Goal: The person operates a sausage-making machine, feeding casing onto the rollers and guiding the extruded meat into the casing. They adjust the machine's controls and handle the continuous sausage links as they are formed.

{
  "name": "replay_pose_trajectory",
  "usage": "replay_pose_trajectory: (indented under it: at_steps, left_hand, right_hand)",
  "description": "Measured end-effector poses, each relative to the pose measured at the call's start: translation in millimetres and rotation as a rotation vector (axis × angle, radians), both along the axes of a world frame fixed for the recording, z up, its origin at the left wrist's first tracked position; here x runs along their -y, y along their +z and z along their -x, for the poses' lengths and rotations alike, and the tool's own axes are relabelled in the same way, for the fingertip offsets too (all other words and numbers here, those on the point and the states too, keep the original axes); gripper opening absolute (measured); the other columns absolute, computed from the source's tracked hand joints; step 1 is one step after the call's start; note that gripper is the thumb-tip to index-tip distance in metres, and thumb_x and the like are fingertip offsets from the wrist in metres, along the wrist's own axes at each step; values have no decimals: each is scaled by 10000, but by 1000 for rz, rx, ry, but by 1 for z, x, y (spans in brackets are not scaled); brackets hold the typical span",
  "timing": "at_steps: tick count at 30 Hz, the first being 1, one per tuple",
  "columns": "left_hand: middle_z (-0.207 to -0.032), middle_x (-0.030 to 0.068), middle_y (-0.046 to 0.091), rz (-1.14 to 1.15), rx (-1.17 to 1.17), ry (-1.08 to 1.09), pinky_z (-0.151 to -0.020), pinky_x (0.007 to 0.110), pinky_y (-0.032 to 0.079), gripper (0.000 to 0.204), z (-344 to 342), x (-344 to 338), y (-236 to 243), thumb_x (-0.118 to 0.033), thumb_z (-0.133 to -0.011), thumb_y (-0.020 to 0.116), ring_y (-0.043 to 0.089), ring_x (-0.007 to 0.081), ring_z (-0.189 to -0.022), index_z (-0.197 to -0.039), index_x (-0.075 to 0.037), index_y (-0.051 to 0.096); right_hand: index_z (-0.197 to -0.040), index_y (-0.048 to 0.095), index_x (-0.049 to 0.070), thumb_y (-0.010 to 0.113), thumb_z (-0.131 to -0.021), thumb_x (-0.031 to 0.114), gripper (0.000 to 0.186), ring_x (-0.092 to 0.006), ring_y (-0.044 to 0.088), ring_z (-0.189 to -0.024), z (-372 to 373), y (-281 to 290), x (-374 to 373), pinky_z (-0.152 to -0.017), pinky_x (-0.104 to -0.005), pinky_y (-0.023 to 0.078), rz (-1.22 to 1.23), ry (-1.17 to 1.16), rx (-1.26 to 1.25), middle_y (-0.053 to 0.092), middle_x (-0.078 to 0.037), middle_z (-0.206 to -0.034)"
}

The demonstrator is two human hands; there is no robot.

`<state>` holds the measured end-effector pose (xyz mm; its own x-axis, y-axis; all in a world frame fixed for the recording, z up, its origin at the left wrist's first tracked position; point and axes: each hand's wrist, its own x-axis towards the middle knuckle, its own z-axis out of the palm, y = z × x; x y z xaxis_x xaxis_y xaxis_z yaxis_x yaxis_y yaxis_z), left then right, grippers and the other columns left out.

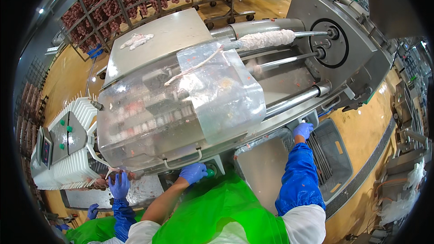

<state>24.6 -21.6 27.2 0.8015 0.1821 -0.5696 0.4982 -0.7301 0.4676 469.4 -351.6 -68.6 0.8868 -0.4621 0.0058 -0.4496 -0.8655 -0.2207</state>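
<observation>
My left hand (193,173), in a blue glove, is closed at the machine's front edge. It sits against a round green control (210,172) in a pale bracket; its fingertips are partly hidden. My right hand (303,130), gloved, under a blue sleeve, curls over a grey bracket (312,118) on the same edge. Before me stands a steel machine with a clear, wet cover (144,122) and a plastic sheet (239,104) over part of it. Whitish casing (266,39) is bunched on the upper steel tube. A loose casing strand (192,70) lies across the sheet.
A co-worker's gloved hand (119,185) touches sausages at the white-finned conveyor (68,178) on the left. A steel tray (262,160) and a grey basket (341,153) stand below the machine's front edge. Racks of hanging sausages (131,0) line the back.
</observation>
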Motion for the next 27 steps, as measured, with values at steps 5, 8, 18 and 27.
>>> replay_pose_trajectory:
  at_steps: [5, 8, 18, 27]
  left_hand:
    - [-909, 107, 704, 25, -24, 39, -742, 437, 511, 286, -1, 1, 0, -379, -810, 683, 670, 313, -848, -957, -136, 713]
    - [-904, 110, 703, 29, -34, 51, -739, 433, 511, 286, 0, 0, -5, -381, -806, 687, 670, 311, -846, -944, -131, 710]
    - [-900, 114, 699, 14, -29, 61, -728, 436, 511, 267, 2, 1, -9, -360, -806, 696, 668, 315, -842, -938, -128, 708]
    - [-827, 143, 664, -10, 37, -2, -695, 452, 487, 226, 3, -2, -19, -320, -831, 688, 656, 329, -773, -932, -121, 655]
  right_hand:
    - [-1346, 243, -159, 556, -891, 142, 629, -381, 677, -952, 0, 0, 2, -765, -435, 592, -6, -4, 15, 472, -295, -1235]
    - [-1356, 260, -174, 479, -939, 128, 559, -354, 689, -932, 1, -2, 1, -730, -413, 609, 69, 42, 16, 478, -293, -1233]
    - [-1351, 285, -146, 468, -954, 145, 525, -368, 691, -916, 3, 1, -2, -724, -421, 608, 50, 16, 31, 488, -260, -1234]
    - [-1378, 260, -150, 450, -955, 126, 539, -372, 688, -932, -4, -17, 10, -741, -411, 605, 147, 73, 45, 472, -289, -1278]
